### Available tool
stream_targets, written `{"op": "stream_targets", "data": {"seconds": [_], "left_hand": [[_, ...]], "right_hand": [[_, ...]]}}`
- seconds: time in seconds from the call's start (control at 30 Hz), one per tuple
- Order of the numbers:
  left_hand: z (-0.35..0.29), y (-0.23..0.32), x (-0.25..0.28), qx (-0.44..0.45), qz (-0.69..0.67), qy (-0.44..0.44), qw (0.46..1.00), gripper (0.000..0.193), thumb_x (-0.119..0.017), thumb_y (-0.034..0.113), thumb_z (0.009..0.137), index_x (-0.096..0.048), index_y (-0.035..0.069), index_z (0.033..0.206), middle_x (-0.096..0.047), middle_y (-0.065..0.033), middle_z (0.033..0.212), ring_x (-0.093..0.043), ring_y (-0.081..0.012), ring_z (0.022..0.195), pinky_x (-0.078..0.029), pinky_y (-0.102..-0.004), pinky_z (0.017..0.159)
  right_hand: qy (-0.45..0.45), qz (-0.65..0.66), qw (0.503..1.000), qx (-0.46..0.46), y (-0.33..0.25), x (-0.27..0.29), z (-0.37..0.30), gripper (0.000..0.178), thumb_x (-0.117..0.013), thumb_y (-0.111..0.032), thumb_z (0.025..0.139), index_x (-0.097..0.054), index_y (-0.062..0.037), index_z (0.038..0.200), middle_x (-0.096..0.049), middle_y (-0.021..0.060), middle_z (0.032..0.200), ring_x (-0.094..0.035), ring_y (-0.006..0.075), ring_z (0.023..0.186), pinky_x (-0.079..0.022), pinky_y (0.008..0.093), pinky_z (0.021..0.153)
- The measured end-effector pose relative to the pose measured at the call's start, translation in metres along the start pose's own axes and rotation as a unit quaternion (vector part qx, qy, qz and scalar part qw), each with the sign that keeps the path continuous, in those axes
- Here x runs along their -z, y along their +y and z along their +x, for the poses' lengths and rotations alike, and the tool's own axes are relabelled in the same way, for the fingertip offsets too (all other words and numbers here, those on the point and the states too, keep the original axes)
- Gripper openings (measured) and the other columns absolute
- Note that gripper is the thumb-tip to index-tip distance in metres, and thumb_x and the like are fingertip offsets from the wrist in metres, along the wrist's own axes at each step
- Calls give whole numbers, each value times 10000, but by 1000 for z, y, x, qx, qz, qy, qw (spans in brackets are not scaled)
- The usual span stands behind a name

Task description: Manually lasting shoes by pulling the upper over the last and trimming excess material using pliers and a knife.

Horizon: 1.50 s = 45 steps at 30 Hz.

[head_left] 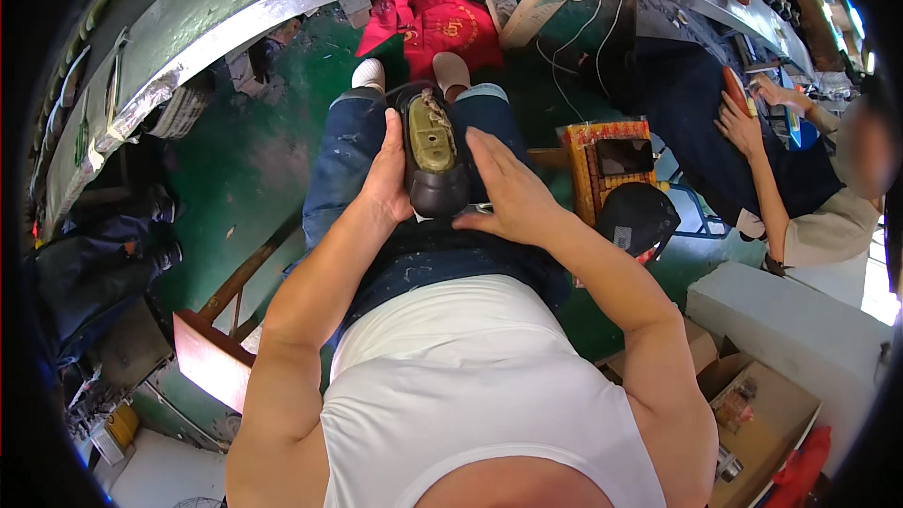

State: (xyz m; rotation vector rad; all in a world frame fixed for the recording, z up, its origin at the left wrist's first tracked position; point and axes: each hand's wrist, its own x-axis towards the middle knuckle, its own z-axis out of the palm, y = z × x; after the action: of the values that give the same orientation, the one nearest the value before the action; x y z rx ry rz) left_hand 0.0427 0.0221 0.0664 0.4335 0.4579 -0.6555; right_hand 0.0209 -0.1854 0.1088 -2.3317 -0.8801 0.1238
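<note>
Head view, left hand grip clasping dark shoe, right hand spread flat, shoe's underside hidden.

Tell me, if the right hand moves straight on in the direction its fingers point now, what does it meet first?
The right hand lies flat beside the dark shoe, fingers pointing toward the knees. Going on, it would probably slide along the right thigh in blue jeans to the knee, though depth is unclear.
</note>
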Motion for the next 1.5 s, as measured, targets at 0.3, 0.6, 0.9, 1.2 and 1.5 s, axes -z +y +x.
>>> {"op": "stream_targets", "data": {"seconds": [0.3,0.6,0.9,1.2,1.5], "left_hand": [[-1,-9,-4,27,-31,69,997,730,-275,706,962,-530,112,1301,-640,-132,1191,-652,-291,1073,-526,-507,959],[-11,-12,-6,-18,-3,42,999,818,-267,759,927,-498,111,1368,-603,-143,1280,-603,-288,1175,-494,-476,1011],[-3,-13,11,-151,165,26,974,912,-237,804,888,-493,68,1362,-610,-135,1249,-620,-257,1120,-505,-417,982],[-12,-4,-12,-122,107,2,987,956,-210,825,873,-479,62,1382,-624,-169,1212,-652,-308,1060,-548,-463,907],[-6,4,-33,-95,50,30,994,821,-301,745,930,-470,99,1408,-574,-151,1345,-588,-315,1205,-468,-503,1033]], "right_hand": [[18,-71,997,30,12,-24,11,963,-866,-297,653,-367,130,1357,-538,296,1315,-587,397,1186,-485,406,1003],[9,2,997,79,-4,8,14,713,-777,-265,807,-449,57,1352,-541,263,1329,-565,358,1220,-485,391,978],[49,273,955,-103,-24,7,12,210,-522,-173,983,-607,20,983,-473,250,1368,-451,367,1291,-361,412,1061],[133,199,971,21,-5,29,6,209,-512,-174,1008,-576,4,1096,-506,155,1365,-488,253,1267,-371,366,1059],[102,293,947,-83,22,-35,7,514,-421,-266,1038,-372,53,1438,-344,236,1518,-328,346,1434,-244,391,1176]]}}
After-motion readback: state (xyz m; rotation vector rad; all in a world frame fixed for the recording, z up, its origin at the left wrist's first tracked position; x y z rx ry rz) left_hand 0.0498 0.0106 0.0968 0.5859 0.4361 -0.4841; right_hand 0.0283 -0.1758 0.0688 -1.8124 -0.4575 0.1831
